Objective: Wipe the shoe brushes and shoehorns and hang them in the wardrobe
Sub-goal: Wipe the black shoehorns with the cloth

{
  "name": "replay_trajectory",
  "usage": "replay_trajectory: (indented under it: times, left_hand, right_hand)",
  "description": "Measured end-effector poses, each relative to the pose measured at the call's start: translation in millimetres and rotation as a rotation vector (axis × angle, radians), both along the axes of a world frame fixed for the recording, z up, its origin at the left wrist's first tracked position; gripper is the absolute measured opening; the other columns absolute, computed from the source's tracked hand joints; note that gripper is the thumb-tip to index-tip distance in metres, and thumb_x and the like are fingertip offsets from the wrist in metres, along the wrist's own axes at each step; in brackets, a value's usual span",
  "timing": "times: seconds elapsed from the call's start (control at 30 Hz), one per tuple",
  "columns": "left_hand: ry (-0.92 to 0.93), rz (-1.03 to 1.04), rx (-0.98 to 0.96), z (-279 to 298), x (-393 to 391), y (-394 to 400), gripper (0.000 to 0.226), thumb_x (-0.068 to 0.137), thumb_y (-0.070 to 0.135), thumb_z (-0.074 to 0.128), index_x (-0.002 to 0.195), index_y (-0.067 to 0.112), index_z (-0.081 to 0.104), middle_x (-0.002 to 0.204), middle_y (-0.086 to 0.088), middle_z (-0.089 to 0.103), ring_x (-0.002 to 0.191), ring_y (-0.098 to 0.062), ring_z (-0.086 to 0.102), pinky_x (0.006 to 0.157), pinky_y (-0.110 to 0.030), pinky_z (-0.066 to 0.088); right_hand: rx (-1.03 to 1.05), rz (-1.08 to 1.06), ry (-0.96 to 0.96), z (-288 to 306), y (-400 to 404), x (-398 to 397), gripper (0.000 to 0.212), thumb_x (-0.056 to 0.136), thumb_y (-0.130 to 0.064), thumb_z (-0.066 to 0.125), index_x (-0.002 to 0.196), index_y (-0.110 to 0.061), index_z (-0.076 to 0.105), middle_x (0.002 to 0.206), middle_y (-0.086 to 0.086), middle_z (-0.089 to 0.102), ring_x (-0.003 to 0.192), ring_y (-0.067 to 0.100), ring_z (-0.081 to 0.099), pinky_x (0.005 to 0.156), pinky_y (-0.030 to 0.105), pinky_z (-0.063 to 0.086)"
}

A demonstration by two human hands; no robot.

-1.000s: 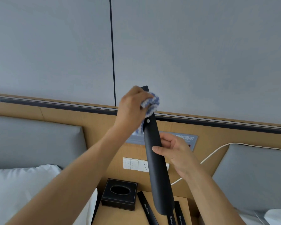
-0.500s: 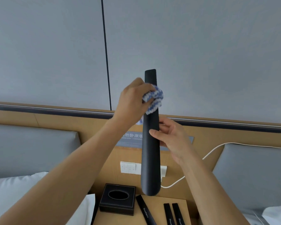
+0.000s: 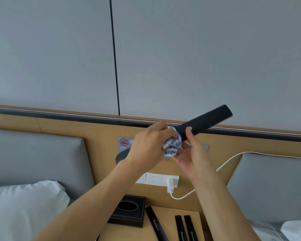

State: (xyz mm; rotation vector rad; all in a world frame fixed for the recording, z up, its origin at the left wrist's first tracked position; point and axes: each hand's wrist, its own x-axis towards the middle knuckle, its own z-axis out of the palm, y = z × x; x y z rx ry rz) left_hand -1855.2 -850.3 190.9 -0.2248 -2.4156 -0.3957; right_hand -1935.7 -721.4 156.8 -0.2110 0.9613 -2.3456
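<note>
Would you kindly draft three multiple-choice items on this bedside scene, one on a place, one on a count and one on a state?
1. Where is the black tissue box?
A. on the pillow
B. on the nightstand, left of the lying shoehorns
C. on the wall

2. How many shoehorns lie on the nightstand?
A. one
B. three
C. five

3. How is the held shoehorn oriented?
A. tilted, far end up to the right
B. flat on the bed
C. straight upright

Answers: 1 B, the box stands left of the shoehorns. 2 B, three black strips show there. 3 A, it slants up from the blue-white cloth in the left hand.
</note>
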Motion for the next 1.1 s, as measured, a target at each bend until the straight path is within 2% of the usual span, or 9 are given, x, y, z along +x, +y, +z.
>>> replay_trajectory:
  times: [0.13,0.27,0.43,0.53,0.63,0.73,0.8,0.97,1.1]
  left_hand:
    - [0.004,0.049,-0.026,-14,6,-4,0.025,0.077,0.0,0.07,0.098,0.012,0.071,0.092,-0.008,0.061,0.077,-0.023,0.058,0.047,-0.036,0.05]
    - [-0.012,0.15,-0.005,-24,14,-19,0.034,0.071,-0.01,0.072,0.099,0.009,0.07,0.096,-0.009,0.061,0.081,-0.025,0.059,0.048,-0.038,0.052]
    - [-0.035,0.23,0.052,-33,25,-46,0.034,0.074,-0.011,0.073,0.101,0.009,0.068,0.101,-0.009,0.059,0.086,-0.025,0.059,0.055,-0.041,0.055]
    - [-0.064,0.283,0.064,-32,26,-53,0.038,0.072,-0.008,0.075,0.104,0.011,0.067,0.101,-0.007,0.057,0.087,-0.023,0.055,0.061,-0.036,0.053]
    - [-0.074,0.257,0.066,-32,26,-49,0.042,0.065,-0.008,0.08,0.101,0.01,0.066,0.097,-0.006,0.055,0.081,-0.019,0.048,0.056,-0.031,0.045]
    - [-0.068,0.235,0.085,-33,23,-37,0.038,0.069,-0.013,0.074,0.099,0.01,0.067,0.1,-0.006,0.058,0.085,-0.021,0.053,0.059,-0.036,0.051]
    - [-0.056,0.188,0.083,-34,19,-23,0.036,0.071,-0.015,0.07,0.098,0.009,0.067,0.101,-0.006,0.059,0.087,-0.022,0.056,0.062,-0.035,0.051]
    - [-0.028,0.015,0.091,-34,8,16,0.018,0.078,-0.005,0.068,0.092,0.007,0.066,0.092,-0.006,0.058,0.081,-0.023,0.055,0.061,-0.041,0.049]
    - [-0.062,-0.07,0.248,-38,2,17,0.025,0.075,-0.012,0.067,0.093,0.005,0.07,0.096,-0.008,0.062,0.084,-0.024,0.063,0.065,-0.031,0.051]
  right_hand:
    - [-0.03,-0.13,-0.017,-9,3,-2,0.045,0.096,-0.037,0.059,0.13,-0.009,0.056,0.111,0.016,0.074,0.102,0.035,0.072,0.073,0.045,0.062]
    - [-0.102,-0.203,-0.035,-19,8,-2,0.04,0.097,-0.033,0.057,0.132,-0.015,0.054,0.12,0.016,0.071,0.108,0.037,0.07,0.087,0.053,0.058]
    - [-0.182,-0.236,-0.019,-23,20,-7,0.035,0.101,-0.033,0.052,0.132,-0.018,0.056,0.124,0.013,0.07,0.112,0.037,0.068,0.092,0.055,0.056]
    - [-0.192,-0.225,-0.004,-19,19,-5,0.04,0.1,-0.033,0.052,0.137,-0.018,0.051,0.127,0.012,0.068,0.113,0.035,0.067,0.09,0.053,0.057]
    - [-0.176,-0.22,0.009,-20,14,1,0.04,0.1,-0.033,0.052,0.138,-0.019,0.052,0.13,0.012,0.067,0.115,0.034,0.067,0.089,0.052,0.058]
    - [-0.125,-0.217,0.046,-22,6,10,0.032,0.098,-0.032,0.055,0.126,-0.021,0.065,0.125,0.012,0.069,0.113,0.033,0.068,0.089,0.051,0.058]
    - [-0.051,-0.206,0.069,-26,-1,19,0.037,0.095,-0.035,0.057,0.126,-0.017,0.064,0.119,0.014,0.071,0.11,0.033,0.07,0.089,0.048,0.059]
    - [0.03,-0.15,0.056,-40,-9,31,0.035,0.099,-0.032,0.051,0.126,-0.013,0.063,0.113,0.011,0.073,0.103,0.023,0.072,0.076,0.033,0.061]
    - [0.068,-0.071,0.152,-45,10,28,0.032,0.103,-0.021,0.044,0.129,-0.009,0.06,0.12,0.013,0.071,0.112,0.026,0.068,0.091,0.04,0.058]
